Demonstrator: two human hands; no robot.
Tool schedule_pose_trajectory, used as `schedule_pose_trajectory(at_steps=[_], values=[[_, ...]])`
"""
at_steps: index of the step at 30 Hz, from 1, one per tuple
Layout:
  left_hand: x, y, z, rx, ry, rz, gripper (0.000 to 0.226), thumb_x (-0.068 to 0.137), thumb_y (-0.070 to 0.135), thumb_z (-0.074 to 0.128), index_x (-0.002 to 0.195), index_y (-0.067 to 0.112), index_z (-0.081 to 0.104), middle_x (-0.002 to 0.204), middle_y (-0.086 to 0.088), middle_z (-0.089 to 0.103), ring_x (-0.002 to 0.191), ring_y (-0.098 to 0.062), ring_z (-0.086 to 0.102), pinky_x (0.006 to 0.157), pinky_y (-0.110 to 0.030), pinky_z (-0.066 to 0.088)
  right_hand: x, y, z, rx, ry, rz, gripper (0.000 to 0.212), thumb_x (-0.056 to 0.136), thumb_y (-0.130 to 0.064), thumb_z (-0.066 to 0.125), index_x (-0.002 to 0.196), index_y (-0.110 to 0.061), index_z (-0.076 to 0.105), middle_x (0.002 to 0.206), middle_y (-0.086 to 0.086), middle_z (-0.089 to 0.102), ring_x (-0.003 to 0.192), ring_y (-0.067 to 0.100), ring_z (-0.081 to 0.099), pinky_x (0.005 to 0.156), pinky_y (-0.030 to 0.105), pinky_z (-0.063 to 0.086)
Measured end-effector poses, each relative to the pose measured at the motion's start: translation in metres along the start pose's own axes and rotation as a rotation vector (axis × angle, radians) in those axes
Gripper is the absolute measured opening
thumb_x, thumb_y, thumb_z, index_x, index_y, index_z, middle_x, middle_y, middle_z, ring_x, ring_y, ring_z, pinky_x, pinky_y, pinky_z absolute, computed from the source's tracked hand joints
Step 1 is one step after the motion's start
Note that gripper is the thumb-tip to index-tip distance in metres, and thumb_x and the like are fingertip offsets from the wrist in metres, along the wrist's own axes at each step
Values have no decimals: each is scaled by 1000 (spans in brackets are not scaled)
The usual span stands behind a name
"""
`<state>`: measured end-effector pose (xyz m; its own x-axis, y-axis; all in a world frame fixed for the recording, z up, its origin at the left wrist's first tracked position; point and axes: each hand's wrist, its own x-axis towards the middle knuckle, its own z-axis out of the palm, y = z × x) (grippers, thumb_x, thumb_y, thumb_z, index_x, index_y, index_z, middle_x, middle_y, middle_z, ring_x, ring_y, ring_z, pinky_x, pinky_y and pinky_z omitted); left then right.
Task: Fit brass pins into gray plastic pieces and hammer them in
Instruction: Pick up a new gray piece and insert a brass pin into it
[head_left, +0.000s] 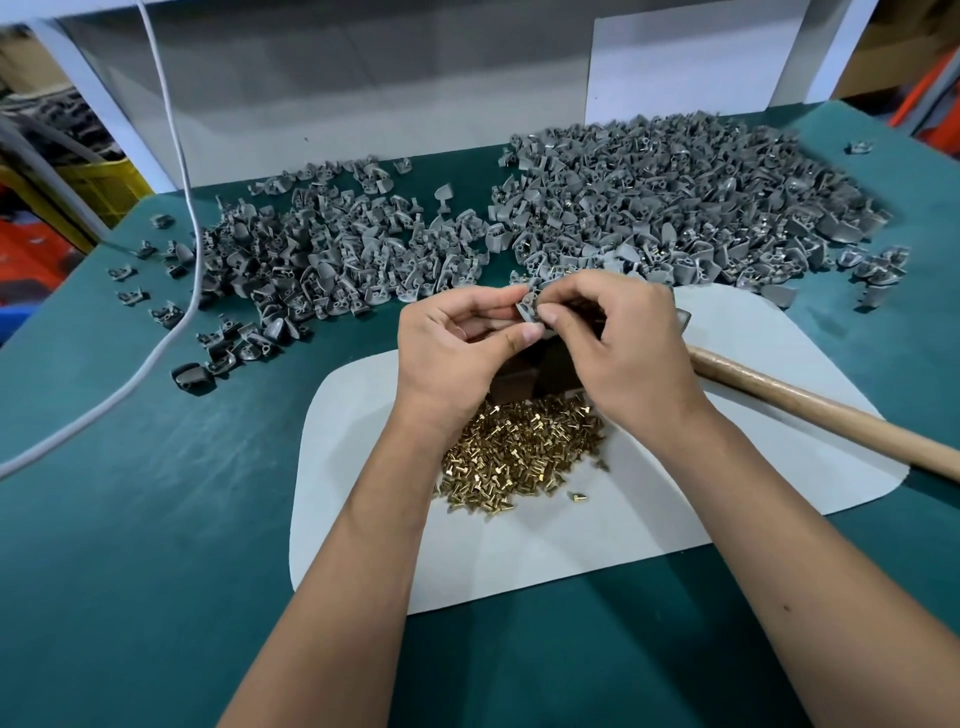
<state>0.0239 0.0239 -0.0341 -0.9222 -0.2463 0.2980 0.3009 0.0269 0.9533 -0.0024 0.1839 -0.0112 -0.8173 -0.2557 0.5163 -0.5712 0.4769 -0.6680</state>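
My left hand (462, 343) pinches a small gray plastic piece (527, 310) between thumb and fingers above the middle of the table. My right hand (613, 338) meets it from the right, fingertips closed on the same piece; whether a pin sits under them is hidden. A heap of brass pins (519, 457) lies on the white mat (649, 525) just below my wrists. A dark block (524, 374) stands under my hands. Two big piles of gray plastic pieces spread behind: one at the left (322, 260), one at the right (675, 202).
A wooden hammer handle (810, 405) lies across the mat's right side, its head hidden behind my right hand. A white cable (176, 182) runs down the left over the green table cover (130, 519). A white panel stands behind the piles.
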Motion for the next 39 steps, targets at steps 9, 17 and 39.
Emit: schedule_pose_trajectory(at_steps=[9,17,39], values=[[0,4,-6,-53,-76,-71,31,79,-1,81,109,7,76,95,-14,79,87,-25,74,88,-37,61,2,10,-9,-71,34,-235,8,88,-12,77,96,-12,79,93,-2,74,91,14,63,85,32,52],[-3,8,2,57,-40,30,47,75,-9,83,118,5,71,101,-12,77,90,-17,75,88,-29,59,1,11,-5,-110,69,-198,5,93,-7,68,95,-6,72,92,1,66,89,16,56,78,17,40],[-7,10,13,67,10,5,18,77,-9,82,93,-1,78,87,-12,79,79,-19,76,78,-31,62,-3,-2,0,-97,90,-121,5,88,-3,68,89,-6,71,84,0,69,79,17,61,71,26,48]])
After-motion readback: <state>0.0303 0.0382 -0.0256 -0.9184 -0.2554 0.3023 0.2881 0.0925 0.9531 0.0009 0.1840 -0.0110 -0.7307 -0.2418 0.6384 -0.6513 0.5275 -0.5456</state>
